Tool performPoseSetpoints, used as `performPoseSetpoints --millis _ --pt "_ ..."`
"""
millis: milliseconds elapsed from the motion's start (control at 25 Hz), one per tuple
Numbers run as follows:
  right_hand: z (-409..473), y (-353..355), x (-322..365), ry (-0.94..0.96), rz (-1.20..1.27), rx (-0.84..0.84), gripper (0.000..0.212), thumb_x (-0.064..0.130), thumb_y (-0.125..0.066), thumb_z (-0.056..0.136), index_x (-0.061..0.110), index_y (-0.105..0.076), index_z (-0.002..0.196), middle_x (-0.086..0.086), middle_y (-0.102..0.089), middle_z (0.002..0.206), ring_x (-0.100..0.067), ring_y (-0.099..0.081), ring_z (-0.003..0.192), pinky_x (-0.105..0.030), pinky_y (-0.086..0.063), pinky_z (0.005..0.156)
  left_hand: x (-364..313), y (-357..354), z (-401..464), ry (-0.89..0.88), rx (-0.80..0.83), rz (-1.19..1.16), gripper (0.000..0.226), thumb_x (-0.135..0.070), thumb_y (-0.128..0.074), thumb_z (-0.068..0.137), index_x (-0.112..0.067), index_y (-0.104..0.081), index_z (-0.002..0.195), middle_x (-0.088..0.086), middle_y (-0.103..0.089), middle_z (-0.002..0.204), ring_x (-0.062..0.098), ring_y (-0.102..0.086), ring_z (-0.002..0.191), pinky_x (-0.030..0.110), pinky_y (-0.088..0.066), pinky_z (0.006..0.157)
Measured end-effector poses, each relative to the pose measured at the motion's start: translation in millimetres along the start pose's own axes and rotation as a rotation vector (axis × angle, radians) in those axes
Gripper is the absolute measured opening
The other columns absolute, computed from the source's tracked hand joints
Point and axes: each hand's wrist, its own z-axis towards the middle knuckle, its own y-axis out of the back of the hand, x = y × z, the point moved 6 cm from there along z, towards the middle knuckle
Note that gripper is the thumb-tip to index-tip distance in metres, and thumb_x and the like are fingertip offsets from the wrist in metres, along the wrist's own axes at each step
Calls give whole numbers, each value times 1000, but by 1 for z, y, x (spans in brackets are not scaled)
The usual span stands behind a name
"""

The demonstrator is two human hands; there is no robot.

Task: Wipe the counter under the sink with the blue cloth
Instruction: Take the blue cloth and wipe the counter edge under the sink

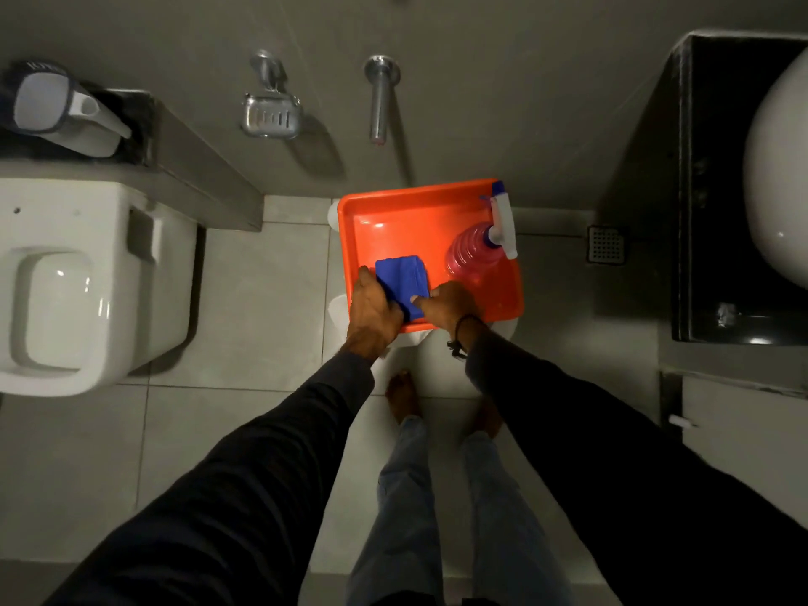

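A folded blue cloth (401, 277) lies in the near part of an orange tray (393, 220) that rests on a white stool. My left hand (371, 306) grips the cloth's near left edge. My right hand (446, 304) pinches its near right corner with thumb and fingers. The black counter (708, 190) with the white sink (778, 168) on it is at the far right, well away from both hands.
A pink spray bottle (470, 253) with a white and blue trigger stands in the tray beside the cloth. A white toilet (83, 282) is at the left. A wall tap (379, 98) and soap holder (271, 115) hang above. A floor drain (607, 244) lies near the counter.
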Motion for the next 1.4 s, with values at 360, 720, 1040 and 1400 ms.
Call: performPoseSetpoints --millis 360,720,1040,1400 --pt "-96 82 -17 75 295 148 39 22 -81 82 12 -53 58 6 -53 45 -5 -53 41 -13 -39 35 -26 3 -89 376 352 -797 24 -11 -54 85 -16 -66 105 7 -71 103 26 -63 91 31 -47 71" --pt "-148 258 -151 85 442 -352 30 23 -93 66 18 -64 62 -15 -74 81 -29 -69 76 -36 -58 80 -185 -127 -135 106 440 -722 26 0 -55 95 -1 -59 121 21 -69 124 36 -70 104 48 -56 97" --pt "-133 314 -264 -23 621 -429 29 20 -90 71 6 -74 90 -5 -71 81 -17 -65 78 -16 -47 63 -254 -234 -167 97 347 -629 26 -2 -57 97 0 -59 123 25 -67 126 40 -66 117 53 -54 105" --pt "-198 408 -262 477 347 -991 22 33 -70 84 27 -56 68 15 -48 53 -3 -53 54 -5 -34 48 -270 -245 -177 -336 -158 62 53 -23 -73 86 -9 -48 130 15 -51 132 30 -53 120 42 -51 101"
